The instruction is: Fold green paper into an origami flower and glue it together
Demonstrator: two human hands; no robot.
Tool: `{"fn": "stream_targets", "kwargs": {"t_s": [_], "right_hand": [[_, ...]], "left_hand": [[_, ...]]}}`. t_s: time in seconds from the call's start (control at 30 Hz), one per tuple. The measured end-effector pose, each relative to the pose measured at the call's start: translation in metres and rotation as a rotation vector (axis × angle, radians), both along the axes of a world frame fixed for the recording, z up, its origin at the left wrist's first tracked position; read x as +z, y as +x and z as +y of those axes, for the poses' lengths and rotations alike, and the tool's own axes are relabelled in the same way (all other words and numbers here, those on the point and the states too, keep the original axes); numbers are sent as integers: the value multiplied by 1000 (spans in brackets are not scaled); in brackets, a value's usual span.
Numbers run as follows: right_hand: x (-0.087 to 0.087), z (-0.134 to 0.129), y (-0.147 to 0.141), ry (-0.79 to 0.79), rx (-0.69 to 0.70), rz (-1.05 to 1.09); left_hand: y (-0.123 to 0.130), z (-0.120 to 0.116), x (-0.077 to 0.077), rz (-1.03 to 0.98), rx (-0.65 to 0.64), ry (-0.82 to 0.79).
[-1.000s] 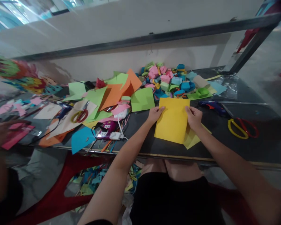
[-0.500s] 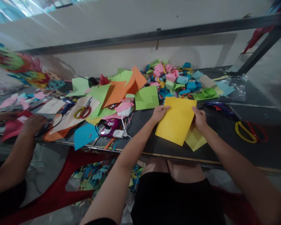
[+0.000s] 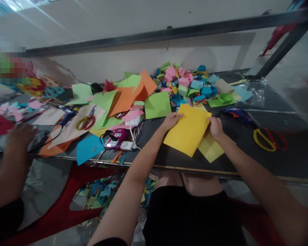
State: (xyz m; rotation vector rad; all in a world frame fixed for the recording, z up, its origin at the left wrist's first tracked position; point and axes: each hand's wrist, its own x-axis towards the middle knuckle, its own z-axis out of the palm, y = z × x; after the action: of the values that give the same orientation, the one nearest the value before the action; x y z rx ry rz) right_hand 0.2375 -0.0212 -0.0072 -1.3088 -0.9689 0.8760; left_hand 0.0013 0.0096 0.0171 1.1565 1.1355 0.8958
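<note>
A bright yellow sheet of paper (image 3: 187,130) is held by its two side edges above the dark table. My left hand (image 3: 171,121) pinches its upper left edge, thumb on top. At the upper right edge my right hand (image 3: 216,127) is closed on the same sheet; some of its fingers are hidden. Under the sheet's right side lies a paler yellow paper (image 3: 212,150), partly covered. Beyond the sheet is a heap of small folded paper pieces (image 3: 192,83) in pink, blue and green. A green sheet (image 3: 157,105) lies near my left hand.
Right of my hands lie a dark blue glue gun (image 3: 237,116) and scissors with yellow and red handles (image 3: 269,139). To the left are a purple power strip (image 3: 118,139), a second pair of scissors (image 3: 85,122) and a co-worker's hand (image 3: 20,136). A metal bar (image 3: 143,38) crosses behind.
The yellow sheet has tilted and turned slightly in my hands, which keep hold of it. The view has shifted a little. At the left, the co-worker's hand and red paper have moved.
</note>
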Motion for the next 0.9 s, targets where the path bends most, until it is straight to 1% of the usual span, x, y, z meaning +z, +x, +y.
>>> {"fn": "stream_targets", "kwargs": {"t_s": [0.13,0.23,0.3,0.37,0.47,0.57,0.63,0.77,0.83,0.9], "right_hand": [[1,-1,-1,0,-60,20],[7,-5,-2,10,-39,47],[13,-9,-2,36,-27,56],[22,-14,-2,90,-34,-4],[36,-23,-2,171,-70,-184],[42,-26,-1,183,-72,-274],[39,-23,1,147,-27,-224],[29,-15,7,10,136,-53],[28,-13,10,-47,198,-58],[30,-13,11,-73,231,-94]], "left_hand": [[2,-2,2,19,25,38],[4,-6,3,42,12,47],[4,-9,3,66,29,87],[5,-12,3,96,60,145],[7,-16,5,137,75,211],[8,-18,7,169,91,254],[7,-17,7,177,124,277],[5,-13,3,138,179,308],[5,-12,2,127,188,305],[5,-12,2,141,199,307]]}}
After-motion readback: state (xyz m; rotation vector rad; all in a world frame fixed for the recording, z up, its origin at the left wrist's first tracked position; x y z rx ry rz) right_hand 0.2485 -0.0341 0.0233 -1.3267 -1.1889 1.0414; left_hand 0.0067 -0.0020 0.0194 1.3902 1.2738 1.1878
